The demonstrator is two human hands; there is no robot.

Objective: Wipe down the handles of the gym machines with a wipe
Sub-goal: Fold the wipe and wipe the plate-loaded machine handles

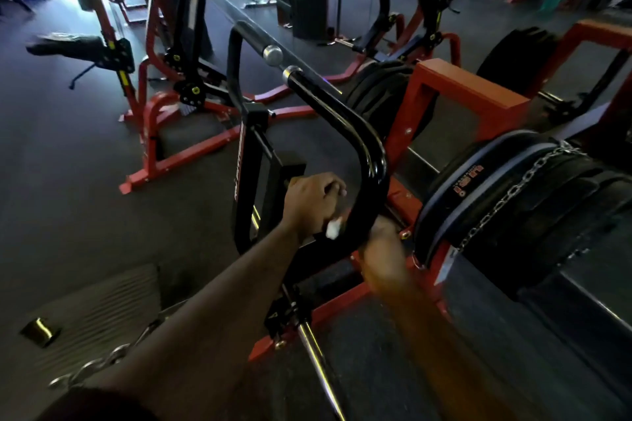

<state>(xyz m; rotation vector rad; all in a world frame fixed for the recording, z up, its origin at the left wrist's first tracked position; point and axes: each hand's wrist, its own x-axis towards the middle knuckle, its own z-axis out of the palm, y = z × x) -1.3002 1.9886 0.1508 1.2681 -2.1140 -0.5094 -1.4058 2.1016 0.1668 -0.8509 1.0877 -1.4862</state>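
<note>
The right hand point(383, 249) is a blur behind the glossy black curved handle point(371, 154), its grip unreadable. The left hand point(313, 203) is curled tight around a crumpled white wipe point(333, 228), just beside the handle's lower bend.

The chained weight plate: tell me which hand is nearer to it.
Right. The right hand, blurred, sits at the black handle's lower bend, beside the chained weight plate; the left hand, holding the wipe, lies farther left.
</note>
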